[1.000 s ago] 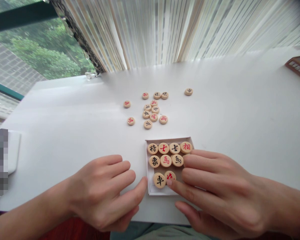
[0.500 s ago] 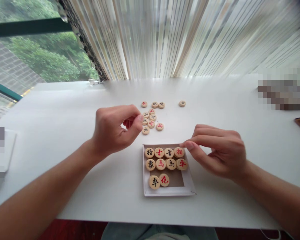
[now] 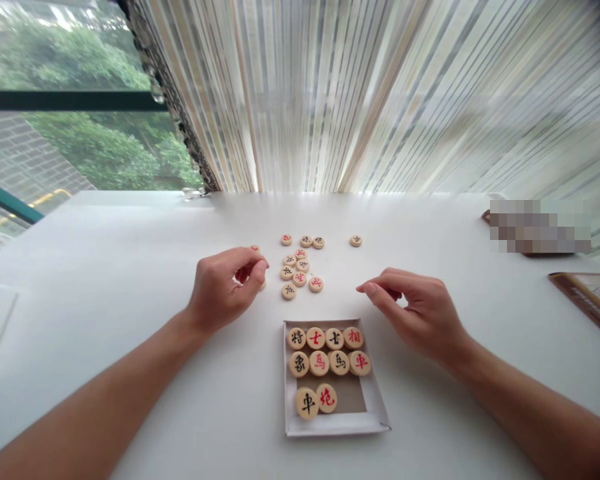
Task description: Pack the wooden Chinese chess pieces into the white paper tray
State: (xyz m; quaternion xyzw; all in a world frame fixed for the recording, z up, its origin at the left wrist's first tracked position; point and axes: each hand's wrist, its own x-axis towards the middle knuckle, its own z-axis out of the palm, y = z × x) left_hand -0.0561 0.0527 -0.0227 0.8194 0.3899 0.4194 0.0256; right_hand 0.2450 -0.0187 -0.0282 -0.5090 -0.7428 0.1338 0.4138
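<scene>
We are viewing ten flat, round wooden pieces [image 3: 319, 363] in a shallow white cardboard box [image 3: 330, 427]. Beyond its far right corner our right hand [image 3: 420, 310] is pressing thumb to forefinger; our curled left hand [image 3: 225, 283] is hovering beside loose pieces [image 3: 316, 285] toward the glossy tabletop's [image 3: 215, 413] far edge, whether pinching one we cannot tell.

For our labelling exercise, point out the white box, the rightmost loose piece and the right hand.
White box [image 3: 337, 425], head view: near side.
Rightmost loose piece [image 3: 356, 241], head view: top face.
Right hand [image 3: 418, 304], head view: back of the hand.
</scene>
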